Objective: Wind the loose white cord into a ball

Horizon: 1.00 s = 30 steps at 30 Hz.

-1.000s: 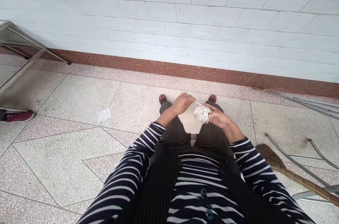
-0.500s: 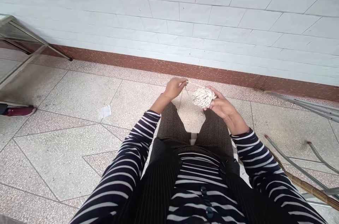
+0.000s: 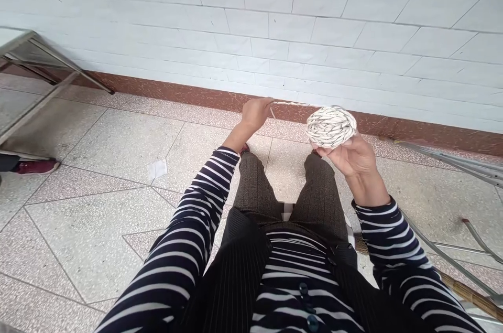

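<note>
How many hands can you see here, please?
2: the left hand holds the cord, and the right hand holds the ball. Another person's shoe shows at far left; their hands are out of view.

Cord ball (image 3: pixel 331 126) in right hand (image 3: pixel 356 157), strand (image 3: pixel 290 103) out to left hand (image 3: pixel 256 113). Wall (image 3: pixel 267 18) ahead; table (image 3: pixel 12 38) far left; paper (image 3: pixel 157 169) on floor (image 3: pixel 98 238), left; broom (image 3: pixel 469 292) right.

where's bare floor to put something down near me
Bare floor lies between the white scrap and the left sleeve; more between scrap and skirting. Crowded: the lower right, with broom and metal legs; a strand runs from left hand toward cord ball.
</note>
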Motion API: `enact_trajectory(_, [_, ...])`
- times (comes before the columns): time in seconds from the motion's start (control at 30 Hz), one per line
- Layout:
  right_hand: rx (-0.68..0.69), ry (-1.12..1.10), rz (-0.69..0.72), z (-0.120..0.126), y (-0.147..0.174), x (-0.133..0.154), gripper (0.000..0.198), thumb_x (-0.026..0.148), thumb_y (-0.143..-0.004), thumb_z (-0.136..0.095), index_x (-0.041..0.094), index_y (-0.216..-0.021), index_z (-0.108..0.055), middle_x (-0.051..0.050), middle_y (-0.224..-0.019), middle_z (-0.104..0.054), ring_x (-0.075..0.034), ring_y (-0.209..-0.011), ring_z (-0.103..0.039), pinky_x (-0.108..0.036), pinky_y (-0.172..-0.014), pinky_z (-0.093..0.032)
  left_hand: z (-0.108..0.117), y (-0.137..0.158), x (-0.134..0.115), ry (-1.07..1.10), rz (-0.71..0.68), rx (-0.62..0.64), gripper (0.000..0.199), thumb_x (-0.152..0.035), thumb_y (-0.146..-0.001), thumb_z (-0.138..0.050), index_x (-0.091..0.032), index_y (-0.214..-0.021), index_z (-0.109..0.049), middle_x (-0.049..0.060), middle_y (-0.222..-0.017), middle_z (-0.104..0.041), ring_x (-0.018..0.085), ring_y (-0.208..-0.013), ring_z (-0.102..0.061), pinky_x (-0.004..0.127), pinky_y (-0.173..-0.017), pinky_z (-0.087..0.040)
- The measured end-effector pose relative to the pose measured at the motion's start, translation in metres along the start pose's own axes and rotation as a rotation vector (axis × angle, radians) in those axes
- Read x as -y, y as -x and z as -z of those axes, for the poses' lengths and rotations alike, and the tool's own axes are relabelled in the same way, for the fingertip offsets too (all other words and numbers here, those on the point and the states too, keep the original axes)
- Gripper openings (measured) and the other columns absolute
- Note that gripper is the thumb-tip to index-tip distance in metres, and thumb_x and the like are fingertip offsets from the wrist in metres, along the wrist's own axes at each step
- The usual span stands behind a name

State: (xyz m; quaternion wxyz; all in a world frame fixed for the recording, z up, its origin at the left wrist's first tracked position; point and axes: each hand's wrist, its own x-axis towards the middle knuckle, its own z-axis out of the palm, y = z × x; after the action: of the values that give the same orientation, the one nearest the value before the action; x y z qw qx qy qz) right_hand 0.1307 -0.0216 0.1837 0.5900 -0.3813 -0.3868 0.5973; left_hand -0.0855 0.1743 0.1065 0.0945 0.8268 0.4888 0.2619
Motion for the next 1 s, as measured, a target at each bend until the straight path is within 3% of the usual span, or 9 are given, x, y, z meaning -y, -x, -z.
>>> enact_trajectory(0.2, [0.008,-0.083,0.024,0.007,0.008,0.007,0.075,0.031,-0.061,-0.079,0.037,-0.132,-0.057,-0.005,-0.121,-0.067,-0.026,-0.094,-0.068,-0.032,-0.058,-0.06,0.006,-0.005,0.019,-0.146,0.122,0.139,0.027,-0.027,-0.1,-0.052,-0.025,-0.109,-0.077,0.006,-0.095,-0.077,0.024,-0.092,-0.068,0.03,-0.077,-0.047])
enact_trajectory(0.37, [0.096,-0.196,0.058,-0.002,0.012,0.024,0.076,0.036,-0.058,-0.086,0.038,-0.129,-0.06,-0.005,-0.115,-0.069,-0.029,-0.1,-0.068,-0.036,-0.065,-0.064,0.05,-0.032,0.029,-0.172,0.271,0.242,0.035,-0.033,-0.108,-0.042,-0.019,-0.114,-0.073,0.003,-0.093,-0.073,0.015,-0.081,-0.056,0.029,-0.08,-0.045])
enact_trajectory(0.5, [0.101,-0.235,0.111,-0.002,0.021,0.029,0.087,0.037,-0.055,-0.091,0.042,-0.134,-0.056,-0.005,-0.116,-0.069,-0.03,-0.107,-0.065,-0.037,-0.068,-0.063,0.094,-0.069,0.035,-0.224,0.282,0.073,0.04,-0.038,-0.11,-0.037,-0.019,-0.12,-0.07,0.002,-0.1,-0.072,0.013,-0.082,-0.049,0.032,-0.086,-0.043])
enact_trajectory(0.57, [0.078,-0.233,0.137,0.002,0.026,0.027,0.091,0.039,-0.055,-0.092,0.045,-0.137,-0.054,-0.004,-0.117,-0.069,-0.03,-0.108,-0.064,-0.036,-0.065,-0.062,0.1,-0.08,0.036,-0.296,0.257,0.001,0.038,-0.037,-0.11,-0.036,-0.022,-0.125,-0.069,0.004,-0.105,-0.073,0.017,-0.089,-0.053,0.035,-0.087,-0.044])
enact_trajectory(0.67, [0.04,-0.207,0.131,0.009,0.032,0.02,0.088,0.044,-0.06,-0.089,0.048,-0.139,-0.052,-0.002,-0.122,-0.068,-0.027,-0.105,-0.065,-0.033,-0.063,-0.06,0.076,-0.07,0.036,-0.277,0.238,0.184,0.039,-0.027,-0.109,-0.034,-0.021,-0.13,-0.067,0.008,-0.112,-0.073,0.021,-0.097,-0.061,0.04,-0.09,-0.047])
enact_trajectory(0.77, [0.0,-0.203,0.058,0.019,0.036,0.006,0.077,0.037,-0.068,-0.081,0.046,-0.138,-0.052,0.0,-0.119,-0.07,-0.022,-0.094,-0.068,-0.03,-0.062,-0.058,0.023,-0.029,0.029,-0.181,0.213,0.411,0.027,-0.02,-0.099,-0.055,-0.019,-0.12,-0.072,0.008,-0.109,-0.075,0.023,-0.099,-0.067,0.037,-0.092,-0.051])
enact_trajectory(0.83, [-0.022,-0.216,-0.047,0.025,0.035,-0.008,0.071,0.03,-0.069,-0.076,0.041,-0.136,-0.056,0.0,-0.112,-0.072,-0.019,-0.082,-0.069,-0.027,-0.057,-0.056,-0.018,0.006,0.016,0.04,0.232,0.568,0.043,-0.012,-0.093,-0.061,-0.015,-0.136,-0.063,0.013,-0.124,-0.071,0.025,-0.112,-0.065,0.039,-0.101,-0.049])
enact_trajectory(0.9, [-0.057,-0.209,-0.177,0.03,0.031,-0.025,0.064,0.027,-0.069,-0.073,0.034,-0.13,-0.059,-0.001,-0.106,-0.074,-0.019,-0.077,-0.071,-0.026,-0.053,-0.054,-0.053,0.041,-0.006,0.16,0.2,0.616,0.047,-0.015,-0.094,-0.061,-0.018,-0.14,-0.06,0.012,-0.131,-0.069,0.023,-0.115,-0.066,0.037,-0.102,-0.05])
enact_trajectory(1.0, [-0.129,-0.17,-0.333,0.036,0.024,-0.055,0.056,0.027,-0.07,-0.072,0.028,-0.124,-0.06,-0.004,-0.102,-0.076,-0.023,-0.08,-0.073,-0.029,-0.055,-0.056,-0.088,0.082,-0.048,0.773,0.111,0.51,0.052,-0.012,-0.091,-0.059,-0.017,-0.143,-0.058,0.013,-0.139,-0.065,0.023,-0.122,-0.063,0.038,-0.106,-0.048])
